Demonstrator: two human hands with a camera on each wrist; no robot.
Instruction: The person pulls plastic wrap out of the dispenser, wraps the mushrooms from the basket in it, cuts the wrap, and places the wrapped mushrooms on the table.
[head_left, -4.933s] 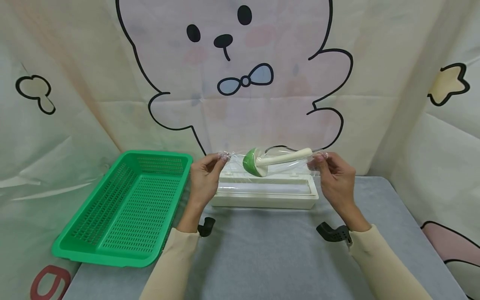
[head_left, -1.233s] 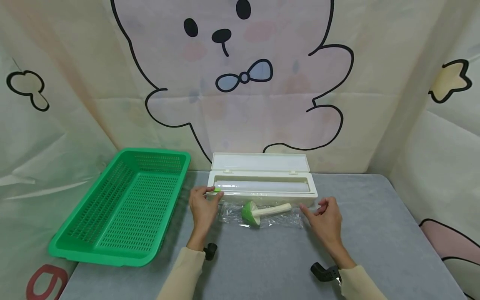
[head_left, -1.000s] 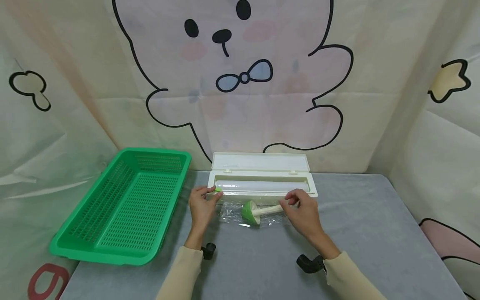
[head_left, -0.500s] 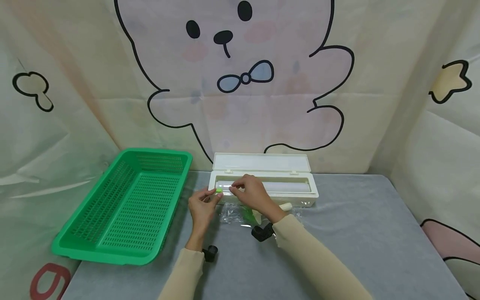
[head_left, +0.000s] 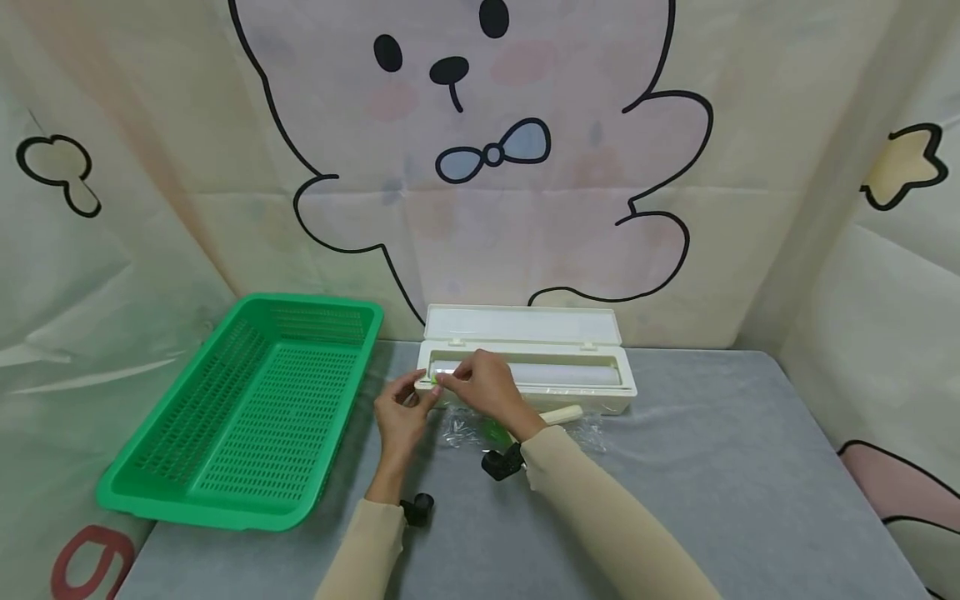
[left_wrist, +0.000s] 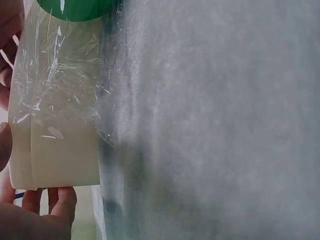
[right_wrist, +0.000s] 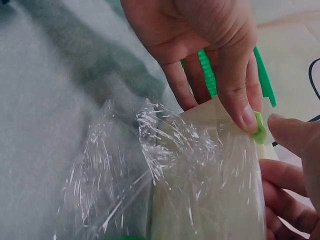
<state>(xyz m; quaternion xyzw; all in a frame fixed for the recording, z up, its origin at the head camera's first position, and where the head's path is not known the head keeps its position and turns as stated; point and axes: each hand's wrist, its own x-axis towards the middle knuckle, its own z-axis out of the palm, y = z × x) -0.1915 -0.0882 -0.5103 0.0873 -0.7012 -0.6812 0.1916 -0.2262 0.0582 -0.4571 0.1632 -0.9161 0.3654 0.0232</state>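
A cream cling film dispenser (head_left: 555, 402) lies along the back of the table with its lid up and a roll (head_left: 566, 374) inside. My left hand (head_left: 400, 417) grips its left end, the thumb at the front edge beside a small green slide cutter (right_wrist: 259, 128). My right hand (head_left: 486, 385) reaches across the box; its leading fingertip is right by the cutter, with a narrow gap in the right wrist view, and its other fingers are loosely bent. In front of the box lies a green-capped, white-stemmed mushroom (head_left: 564, 414) in clear film, partly hidden by my right wrist.
A large green perforated basket (head_left: 120, 492) stands on the left of the grey table (head_left: 675, 492). The raised lid (head_left: 525, 323) leans up close to the printed back curtain (head_left: 570, 242). Crinkled cling film (right_wrist: 95, 185) spreads in front of the box.
The film-wrapped mushroom came down from between both hands onto the table. My left hand took the box's left end, and my right hand swept leftward along the box to the cutter.
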